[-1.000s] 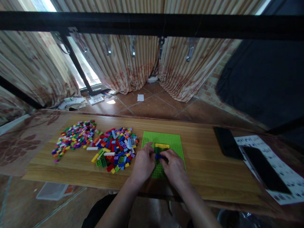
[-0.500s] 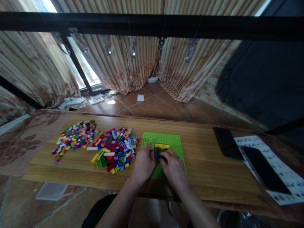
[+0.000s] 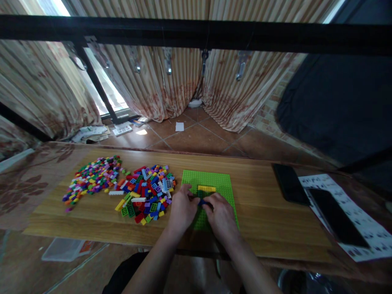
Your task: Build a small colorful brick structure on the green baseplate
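A bright green studded baseplate (image 3: 223,180) lies on the wooden table, with a yellow brick (image 3: 207,188) and a dark green brick on its middle. Over the near part of the plate, my left hand (image 3: 184,207) and my right hand (image 3: 221,212) meet at a small dark blue brick (image 3: 202,201). Thumb and forefinger of my right hand pinch that brick from the right. The fingertips of my left hand are closed against its left side. My fingers partly cover the blue brick and the bricks around it.
Left of the plate is a heap of mixed bricks (image 3: 150,192), and beyond it a spread of small coloured pieces (image 3: 94,175). A black phone (image 3: 290,184) lies to the right, near another dark device (image 3: 337,216) on a printed sheet (image 3: 320,181). A black bar (image 3: 196,33) crosses above.
The whole view has shifted slightly. My hands stay at the blue brick, and my left fingertips have moved in closer to it.
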A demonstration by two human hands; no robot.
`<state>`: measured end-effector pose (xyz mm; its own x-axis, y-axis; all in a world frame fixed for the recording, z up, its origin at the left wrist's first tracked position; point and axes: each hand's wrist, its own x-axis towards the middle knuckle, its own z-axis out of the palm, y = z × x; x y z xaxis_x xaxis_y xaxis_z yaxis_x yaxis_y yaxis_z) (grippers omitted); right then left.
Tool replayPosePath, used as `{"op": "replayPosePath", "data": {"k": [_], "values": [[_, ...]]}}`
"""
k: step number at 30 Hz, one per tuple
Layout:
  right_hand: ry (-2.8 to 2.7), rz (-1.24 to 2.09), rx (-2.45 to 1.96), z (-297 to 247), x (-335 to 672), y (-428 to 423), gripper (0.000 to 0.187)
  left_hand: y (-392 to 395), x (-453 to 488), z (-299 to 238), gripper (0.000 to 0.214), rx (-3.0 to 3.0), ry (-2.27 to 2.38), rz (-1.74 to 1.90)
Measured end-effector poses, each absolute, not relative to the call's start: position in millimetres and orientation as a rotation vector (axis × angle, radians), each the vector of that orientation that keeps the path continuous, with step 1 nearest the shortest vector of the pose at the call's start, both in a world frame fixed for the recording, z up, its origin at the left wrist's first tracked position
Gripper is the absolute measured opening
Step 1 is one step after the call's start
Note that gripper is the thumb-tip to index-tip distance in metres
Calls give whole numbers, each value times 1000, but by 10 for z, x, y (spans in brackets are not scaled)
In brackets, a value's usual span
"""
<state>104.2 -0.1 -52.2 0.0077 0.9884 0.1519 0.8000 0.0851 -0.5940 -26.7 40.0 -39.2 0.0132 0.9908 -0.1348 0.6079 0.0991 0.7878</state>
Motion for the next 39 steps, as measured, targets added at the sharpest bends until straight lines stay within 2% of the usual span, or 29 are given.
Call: {"op": "replayPosePath", "data": {"k": [11, 18, 23, 28, 39], "values": [[-1723, 553, -1728, -552, 1069, 38, 9, 459, -291, -410, 24, 1698, 1642, 667], [-1721, 579, -1691, -555, 1092, 21, 10, 429, -305, -405, 23, 1675, 1601, 719], [-1524, 640, -1667, -478, 1201, 27, 24, 403, -322, -449, 24, 1664, 1553, 762], [-1256, 532, -1644, -383, 1426, 75, 29, 395, -368, -494, 17, 1652, 1509, 817], [-1047, 396, -1652, -336, 1495, 103, 29, 270, -345, -352, 21, 1538, 1436, 1012]]}}
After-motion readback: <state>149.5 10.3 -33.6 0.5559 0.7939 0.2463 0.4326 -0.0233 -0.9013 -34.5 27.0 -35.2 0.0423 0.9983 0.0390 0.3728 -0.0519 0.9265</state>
